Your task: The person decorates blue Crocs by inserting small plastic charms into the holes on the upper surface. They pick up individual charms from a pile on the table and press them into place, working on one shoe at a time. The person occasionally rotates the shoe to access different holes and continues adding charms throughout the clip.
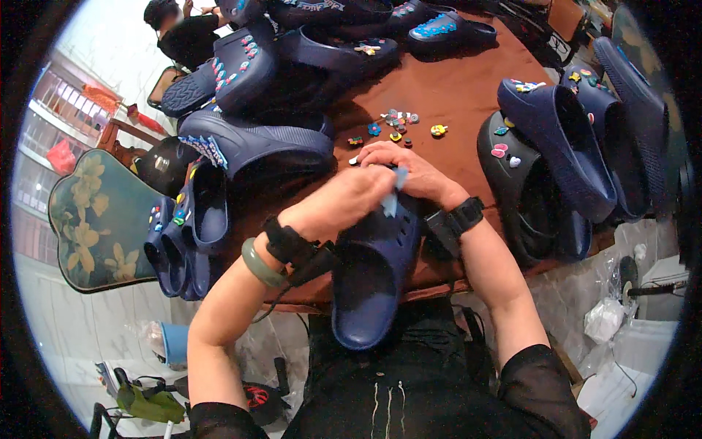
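Observation:
A navy blue clog (pixel 365 293) with holes in its upper lies in front of me, its heel toward my body. My left hand (pixel 358 194) is closed over its toe, pinching a light blue strip (pixel 395 196) that looks thin and slightly blurred. My right hand (pixel 413 170) bends around the far end of the toe, fingers curled and meeting the left hand. The toe tip is hidden under both hands. A small white piece (pixel 354 160) shows beside the right fingertips. Just beyond lie loose shoe charms (pixel 398 117), among them a yellow one (pixel 438 130) and a blue flower (pixel 374 129).
Navy clogs with charms (pixel 256 146) crowd the table's left and far sides. More clogs (pixel 563 146) stand at the right, near a black one (pixel 504 183). A brown cloth (pixel 468 88) covers the table. A floral chair back (pixel 102 227) stands left; a person (pixel 186 36) is beyond.

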`<state>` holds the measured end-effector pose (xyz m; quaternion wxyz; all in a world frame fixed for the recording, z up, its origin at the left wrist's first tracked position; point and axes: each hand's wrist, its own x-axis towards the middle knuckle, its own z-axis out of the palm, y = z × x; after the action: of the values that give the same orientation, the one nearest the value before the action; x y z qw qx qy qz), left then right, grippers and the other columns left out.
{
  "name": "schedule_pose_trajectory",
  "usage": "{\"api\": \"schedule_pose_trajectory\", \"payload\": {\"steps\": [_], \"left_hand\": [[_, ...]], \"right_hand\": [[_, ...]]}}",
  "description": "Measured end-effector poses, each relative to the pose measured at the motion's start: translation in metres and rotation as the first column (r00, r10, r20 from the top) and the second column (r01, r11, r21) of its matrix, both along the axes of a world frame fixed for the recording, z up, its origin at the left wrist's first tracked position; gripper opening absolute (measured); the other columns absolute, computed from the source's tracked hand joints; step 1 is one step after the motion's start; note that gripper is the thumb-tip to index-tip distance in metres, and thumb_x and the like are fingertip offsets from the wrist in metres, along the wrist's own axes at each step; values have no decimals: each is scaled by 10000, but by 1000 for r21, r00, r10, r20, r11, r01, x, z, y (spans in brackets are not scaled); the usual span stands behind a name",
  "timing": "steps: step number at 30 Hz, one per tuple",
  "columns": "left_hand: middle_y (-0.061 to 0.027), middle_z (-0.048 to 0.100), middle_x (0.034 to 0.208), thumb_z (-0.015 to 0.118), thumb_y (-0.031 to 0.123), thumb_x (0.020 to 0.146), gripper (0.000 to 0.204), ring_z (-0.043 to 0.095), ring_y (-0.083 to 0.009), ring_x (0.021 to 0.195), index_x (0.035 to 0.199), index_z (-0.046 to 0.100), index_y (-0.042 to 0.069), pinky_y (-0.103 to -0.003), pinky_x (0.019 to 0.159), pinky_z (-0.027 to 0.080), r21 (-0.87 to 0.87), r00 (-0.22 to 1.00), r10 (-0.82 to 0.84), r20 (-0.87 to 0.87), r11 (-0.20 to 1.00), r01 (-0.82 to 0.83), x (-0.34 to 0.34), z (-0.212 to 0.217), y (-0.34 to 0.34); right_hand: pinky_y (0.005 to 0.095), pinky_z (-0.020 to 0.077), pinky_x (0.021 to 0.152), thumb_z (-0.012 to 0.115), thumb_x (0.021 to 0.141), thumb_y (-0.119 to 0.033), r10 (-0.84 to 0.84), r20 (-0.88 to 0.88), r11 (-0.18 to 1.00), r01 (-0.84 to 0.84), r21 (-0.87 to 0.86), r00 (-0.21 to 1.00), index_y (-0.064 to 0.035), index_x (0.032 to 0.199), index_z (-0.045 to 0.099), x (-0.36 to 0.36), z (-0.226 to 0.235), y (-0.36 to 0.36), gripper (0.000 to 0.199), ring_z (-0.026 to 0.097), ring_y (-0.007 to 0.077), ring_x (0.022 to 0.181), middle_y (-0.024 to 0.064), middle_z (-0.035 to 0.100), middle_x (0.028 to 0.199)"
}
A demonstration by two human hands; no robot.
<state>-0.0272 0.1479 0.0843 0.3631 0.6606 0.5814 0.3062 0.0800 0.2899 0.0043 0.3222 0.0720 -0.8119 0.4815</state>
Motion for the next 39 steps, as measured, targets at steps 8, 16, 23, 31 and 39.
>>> {"api": "schedule_pose_trajectory", "payload": {"steps": [8,16,23,31,39], "left_hand": [[-80,507,698,461,190,1017,206,533,-170,635,918,550,32,-322,581,445,55,841,538,64,839,-541,-58,-54,-48],[-64,562,1027,630,193,893,108,545,-272,892,922,687,107,-382,754,443,611,683,556,-474,766,-200,-51,-71,-61],[-107,609,1100,677,-9,804,260,613,-259,1033,1058,672,48,-330,896,482,274,917,366,-160,909,-315,-40,-70,-81],[-102,673,1098,593,-81,733,326,614,-289,1063,1022,691,32,-355,941,475,371,869,472,-151,842,-392,-47,-81,-87],[-132,674,1102,593,-10,835,248,602,-292,1101,1068,676,5,-372,980,440,359,820,570,52,756,-548,-31,-76,-90]], "right_hand": [[285,464,830,528,986,-252,-32,62,955,49,-293,998,8,894,663,1,0,4,307,600,144,898,48,663,899],[227,406,646,557,991,-293,-280,346,788,420,-450,896,-13,850,644,5,-14,21,326,499,52,709,-37,571,744],[211,391,580,620,947,-187,-659,173,566,633,-527,733,-19,917,654,11,-25,51,174,480,28,668,-57,548,714],[380,472,801,752,782,-220,-517,101,783,422,457,850,-109,1018,710,19,-11,35,264,622,272,923,78,669,967],[428,411,847,742,765,-198,-593,297,789,466,401,748,-111,924,691,14,-18,30,188,580,299,980,94,645,971]]}}
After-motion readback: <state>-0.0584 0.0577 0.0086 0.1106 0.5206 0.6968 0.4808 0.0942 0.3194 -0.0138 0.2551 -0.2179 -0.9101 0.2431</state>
